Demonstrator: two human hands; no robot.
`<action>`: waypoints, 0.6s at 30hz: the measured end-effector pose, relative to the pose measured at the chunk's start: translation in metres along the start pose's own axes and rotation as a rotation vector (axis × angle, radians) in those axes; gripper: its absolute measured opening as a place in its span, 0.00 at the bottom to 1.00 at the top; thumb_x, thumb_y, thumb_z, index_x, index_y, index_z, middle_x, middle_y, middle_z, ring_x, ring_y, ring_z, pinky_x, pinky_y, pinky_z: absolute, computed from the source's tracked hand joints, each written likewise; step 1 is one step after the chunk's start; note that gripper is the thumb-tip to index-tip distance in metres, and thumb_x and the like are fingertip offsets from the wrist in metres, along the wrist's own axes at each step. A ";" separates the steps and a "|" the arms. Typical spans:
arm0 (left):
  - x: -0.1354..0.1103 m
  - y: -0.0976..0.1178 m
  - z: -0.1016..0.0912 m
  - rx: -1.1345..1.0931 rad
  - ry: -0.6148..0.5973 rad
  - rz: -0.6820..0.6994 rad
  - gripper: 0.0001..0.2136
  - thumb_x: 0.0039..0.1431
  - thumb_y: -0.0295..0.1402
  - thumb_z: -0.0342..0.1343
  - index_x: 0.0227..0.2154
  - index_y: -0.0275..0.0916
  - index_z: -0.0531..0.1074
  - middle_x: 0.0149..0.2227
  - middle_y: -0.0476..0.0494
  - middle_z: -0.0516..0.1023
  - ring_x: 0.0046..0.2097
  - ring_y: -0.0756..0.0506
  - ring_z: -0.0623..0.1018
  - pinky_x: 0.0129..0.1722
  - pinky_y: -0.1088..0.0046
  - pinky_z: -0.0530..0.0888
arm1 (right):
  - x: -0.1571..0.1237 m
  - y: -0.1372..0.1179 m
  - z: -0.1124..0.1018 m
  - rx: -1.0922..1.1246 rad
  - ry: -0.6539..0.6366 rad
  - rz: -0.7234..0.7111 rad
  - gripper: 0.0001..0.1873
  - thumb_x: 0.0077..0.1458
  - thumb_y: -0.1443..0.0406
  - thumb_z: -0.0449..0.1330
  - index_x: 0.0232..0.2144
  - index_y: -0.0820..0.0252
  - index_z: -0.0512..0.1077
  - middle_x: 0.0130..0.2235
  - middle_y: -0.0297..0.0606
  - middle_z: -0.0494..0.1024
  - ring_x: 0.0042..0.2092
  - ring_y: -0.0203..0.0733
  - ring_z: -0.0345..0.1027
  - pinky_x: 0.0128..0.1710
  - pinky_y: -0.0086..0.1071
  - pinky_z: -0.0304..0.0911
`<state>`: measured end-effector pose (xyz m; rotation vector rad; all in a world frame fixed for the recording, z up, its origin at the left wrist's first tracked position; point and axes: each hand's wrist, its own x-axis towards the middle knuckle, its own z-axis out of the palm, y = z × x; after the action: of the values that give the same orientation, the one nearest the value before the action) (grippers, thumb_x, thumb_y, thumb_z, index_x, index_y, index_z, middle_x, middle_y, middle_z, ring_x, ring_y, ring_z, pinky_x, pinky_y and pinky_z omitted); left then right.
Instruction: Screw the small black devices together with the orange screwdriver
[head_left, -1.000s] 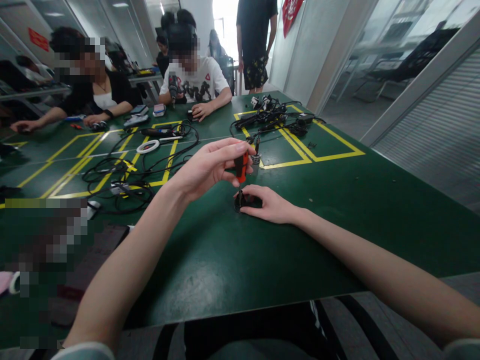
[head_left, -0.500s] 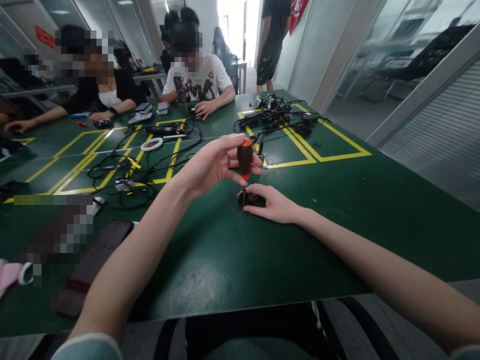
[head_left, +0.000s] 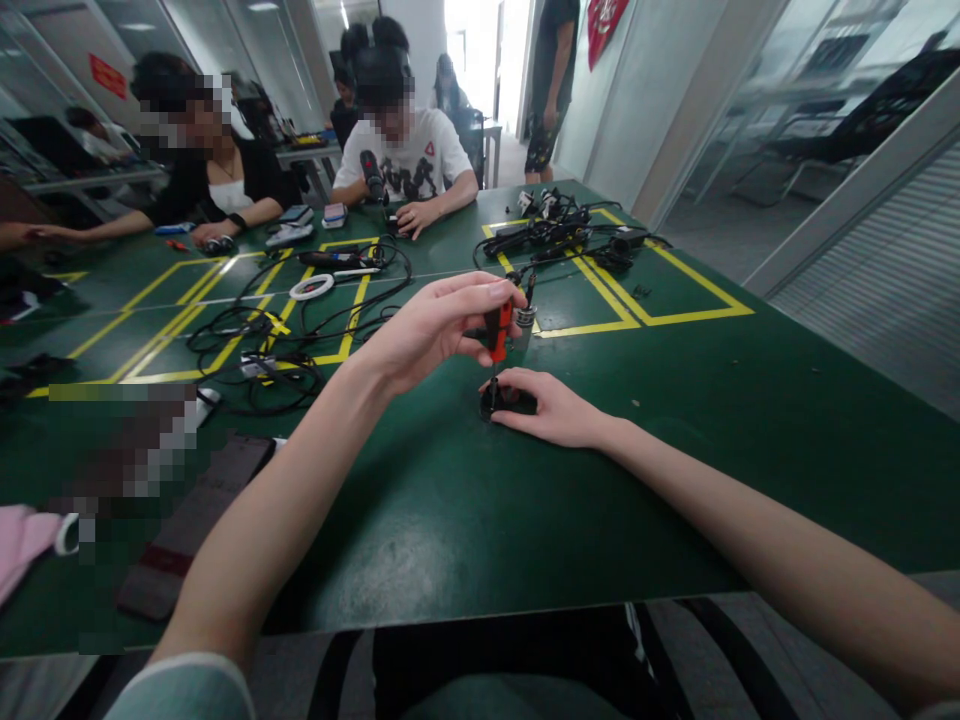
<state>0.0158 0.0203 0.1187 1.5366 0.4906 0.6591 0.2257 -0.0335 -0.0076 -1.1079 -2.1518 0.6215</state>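
Note:
Fingers of my left hand (head_left: pixel 454 315) are closed round the orange and black handle of a screwdriver (head_left: pixel 499 330). The screwdriver stands nearly upright, its thin shaft pointing down into a small black part (head_left: pixel 491 402) on the green table (head_left: pixel 420 500). My right hand (head_left: pixel 551 408) rests low on the table, thumb and fingers curled around that black part from the right. Much of the part is hidden by my fingers, so its exact kind is unclear. Just behind the screwdriver is a small silver metal piece (head_left: pixel 526 318).
Black cables (head_left: pixel 255 375) and a white ring (head_left: pixel 311 287) lie to the left. More cabled devices (head_left: pixel 544 230) sit at the back right, among yellow tape lines. A dark flat case (head_left: pixel 202 520) lies near left. Two people sit across the table; another person stands behind.
My left fingers have shifted on the screwdriver handle, which has turned and shows more orange. My right hand keeps its hold on the black part. The whole view has shifted slightly.

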 end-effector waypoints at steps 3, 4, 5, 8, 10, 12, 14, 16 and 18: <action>0.000 0.002 0.000 -0.032 -0.003 -0.016 0.21 0.63 0.52 0.61 0.44 0.36 0.78 0.45 0.38 0.85 0.49 0.40 0.86 0.36 0.73 0.82 | 0.000 0.000 0.000 -0.005 0.002 0.001 0.17 0.63 0.59 0.66 0.51 0.58 0.77 0.49 0.45 0.84 0.47 0.49 0.79 0.50 0.45 0.75; 0.000 0.002 0.000 -0.045 -0.004 -0.027 0.22 0.64 0.52 0.59 0.44 0.36 0.78 0.45 0.38 0.85 0.49 0.39 0.86 0.36 0.73 0.82 | 0.000 0.000 0.000 -0.007 0.004 0.002 0.17 0.63 0.59 0.66 0.51 0.59 0.77 0.49 0.45 0.84 0.47 0.49 0.79 0.50 0.45 0.75; 0.001 0.003 0.000 -0.055 -0.003 -0.038 0.22 0.64 0.53 0.57 0.43 0.35 0.78 0.45 0.37 0.85 0.49 0.39 0.86 0.36 0.72 0.83 | 0.000 0.000 0.000 -0.008 0.005 0.003 0.17 0.62 0.58 0.66 0.51 0.59 0.77 0.50 0.45 0.84 0.47 0.49 0.79 0.50 0.45 0.75; 0.001 0.003 0.000 -0.065 0.001 -0.053 0.21 0.64 0.51 0.57 0.43 0.35 0.78 0.42 0.38 0.85 0.47 0.39 0.87 0.34 0.73 0.82 | 0.000 0.000 0.000 -0.006 0.003 0.006 0.18 0.62 0.58 0.66 0.52 0.60 0.77 0.50 0.46 0.84 0.48 0.50 0.79 0.51 0.46 0.75; 0.001 0.004 0.000 -0.056 0.003 -0.048 0.20 0.63 0.49 0.60 0.43 0.35 0.77 0.41 0.39 0.85 0.45 0.40 0.87 0.33 0.74 0.82 | 0.000 0.000 0.000 -0.002 0.001 0.008 0.18 0.63 0.58 0.66 0.52 0.60 0.77 0.50 0.47 0.84 0.47 0.49 0.79 0.50 0.46 0.75; 0.000 0.003 0.000 -0.038 0.001 -0.035 0.20 0.61 0.49 0.63 0.45 0.36 0.77 0.41 0.41 0.84 0.45 0.41 0.87 0.33 0.75 0.82 | 0.000 0.000 0.001 0.002 0.002 0.009 0.18 0.63 0.58 0.66 0.52 0.59 0.77 0.50 0.46 0.85 0.47 0.49 0.79 0.50 0.46 0.75; -0.001 0.003 0.000 -0.018 -0.007 -0.017 0.21 0.59 0.49 0.65 0.46 0.37 0.78 0.41 0.41 0.84 0.45 0.41 0.86 0.33 0.75 0.81 | 0.000 0.001 0.001 0.006 0.004 0.010 0.18 0.62 0.58 0.66 0.52 0.59 0.77 0.50 0.45 0.85 0.47 0.49 0.79 0.51 0.46 0.75; -0.001 0.001 0.000 -0.001 -0.018 -0.004 0.23 0.59 0.51 0.66 0.47 0.37 0.79 0.41 0.41 0.84 0.45 0.41 0.86 0.34 0.74 0.81 | 0.000 0.001 0.002 0.009 0.008 0.011 0.18 0.62 0.58 0.67 0.52 0.59 0.77 0.50 0.45 0.85 0.48 0.49 0.80 0.51 0.46 0.75; -0.001 0.000 -0.001 0.005 -0.027 0.002 0.24 0.59 0.52 0.66 0.47 0.36 0.80 0.40 0.40 0.84 0.45 0.41 0.86 0.34 0.73 0.82 | 0.000 0.002 0.002 0.011 0.011 0.012 0.18 0.62 0.58 0.67 0.52 0.58 0.77 0.50 0.46 0.85 0.48 0.50 0.80 0.52 0.47 0.75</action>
<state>0.0139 0.0204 0.1182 1.5486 0.4709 0.6385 0.2251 -0.0325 -0.0098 -1.1171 -2.1317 0.6303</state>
